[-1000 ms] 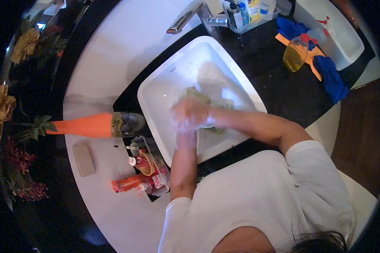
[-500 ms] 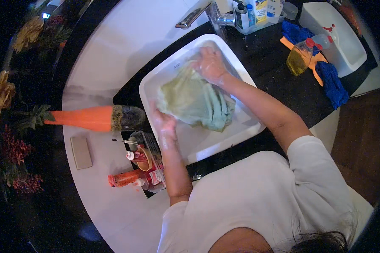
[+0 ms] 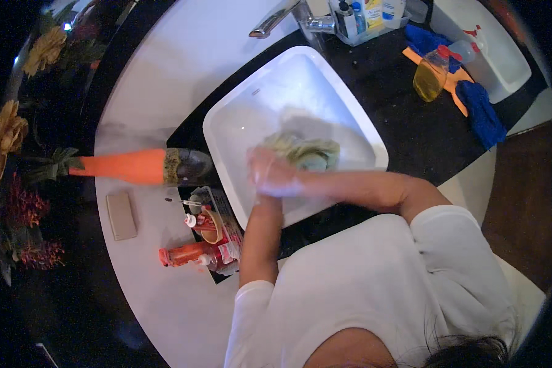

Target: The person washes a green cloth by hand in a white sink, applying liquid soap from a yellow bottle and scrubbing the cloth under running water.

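Inside the white basin (image 3: 365,132), a wet, pale green cloth (image 3: 310,150) lies bunched up, with a greyish shadow beside it. My right hand (image 3: 282,176) crosses over to the left and overlaps my left hand (image 3: 265,184) at the cloth's near left edge. Motion smears both hands, and the right one covers much of the left. Their fingers cannot be made out, nor whether they grip part of the cloth.
Above the basin juts a chrome faucet (image 3: 276,21). Left are an orange vase (image 3: 126,167) and a basket (image 3: 227,227) of bottles. On the black counter at right lie a bottle of yellow liquid (image 3: 429,83), a blue cloth (image 3: 481,116) and a white tub (image 3: 503,61).
The cloth, spread wide before, is now gathered into a smaller bunch. My right hand has swung from the basin's far side down and left to meet my left hand.
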Motion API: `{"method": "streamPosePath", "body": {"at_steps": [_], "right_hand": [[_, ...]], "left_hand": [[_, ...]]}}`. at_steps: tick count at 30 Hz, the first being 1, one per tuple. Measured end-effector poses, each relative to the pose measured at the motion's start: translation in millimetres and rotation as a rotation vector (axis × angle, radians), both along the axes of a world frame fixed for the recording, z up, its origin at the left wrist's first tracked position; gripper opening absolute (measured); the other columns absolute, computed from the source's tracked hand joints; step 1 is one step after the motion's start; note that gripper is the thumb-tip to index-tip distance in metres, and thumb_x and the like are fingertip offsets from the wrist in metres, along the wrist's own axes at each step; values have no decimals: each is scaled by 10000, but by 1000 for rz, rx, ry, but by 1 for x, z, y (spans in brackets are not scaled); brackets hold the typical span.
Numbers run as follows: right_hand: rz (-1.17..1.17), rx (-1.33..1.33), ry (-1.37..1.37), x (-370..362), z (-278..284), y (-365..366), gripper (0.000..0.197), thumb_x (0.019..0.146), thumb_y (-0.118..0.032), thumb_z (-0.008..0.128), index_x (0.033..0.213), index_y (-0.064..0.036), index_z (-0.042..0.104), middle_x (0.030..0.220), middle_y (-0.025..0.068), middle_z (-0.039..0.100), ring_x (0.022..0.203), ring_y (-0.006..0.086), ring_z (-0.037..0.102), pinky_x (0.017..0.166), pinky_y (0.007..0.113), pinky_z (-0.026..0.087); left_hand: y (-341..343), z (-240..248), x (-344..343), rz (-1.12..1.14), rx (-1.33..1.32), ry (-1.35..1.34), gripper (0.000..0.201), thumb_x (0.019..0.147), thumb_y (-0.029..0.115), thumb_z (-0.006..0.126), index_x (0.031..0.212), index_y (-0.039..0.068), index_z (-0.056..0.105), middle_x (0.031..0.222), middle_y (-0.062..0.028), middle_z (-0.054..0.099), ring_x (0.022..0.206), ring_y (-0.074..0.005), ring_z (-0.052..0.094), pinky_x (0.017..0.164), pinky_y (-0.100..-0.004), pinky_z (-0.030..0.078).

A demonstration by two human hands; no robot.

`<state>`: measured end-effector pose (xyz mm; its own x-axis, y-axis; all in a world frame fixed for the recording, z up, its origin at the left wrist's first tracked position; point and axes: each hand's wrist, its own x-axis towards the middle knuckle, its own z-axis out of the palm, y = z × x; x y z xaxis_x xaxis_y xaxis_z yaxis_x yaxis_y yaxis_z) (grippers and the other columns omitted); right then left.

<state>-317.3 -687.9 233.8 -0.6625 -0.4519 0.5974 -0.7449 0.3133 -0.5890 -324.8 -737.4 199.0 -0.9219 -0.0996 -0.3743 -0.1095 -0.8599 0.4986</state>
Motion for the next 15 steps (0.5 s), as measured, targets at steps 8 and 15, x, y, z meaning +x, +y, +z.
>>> {"method": "streamPosePath", "body": {"at_steps": [8,15], "right_hand": [[-193,89,31,-100,-3,66,152,705,-236,529,612,-116,533,619,94,526,572,250,547,446,400,421],[153,102,-80,-67,-12,39,218,716,-279,507,679,-76,580,760,160,582,768,299,573,663,454,433]], "left_hand": [[67,54,-16,-128,-29,-156,186,886,205,399,1017,116,497,935,-40,523,853,-168,518,771,-296,442],[35,66,13,-69,-95,-173,548,845,281,461,1306,63,258,1142,-99,485,1030,-221,493,888,-378,396]]}}
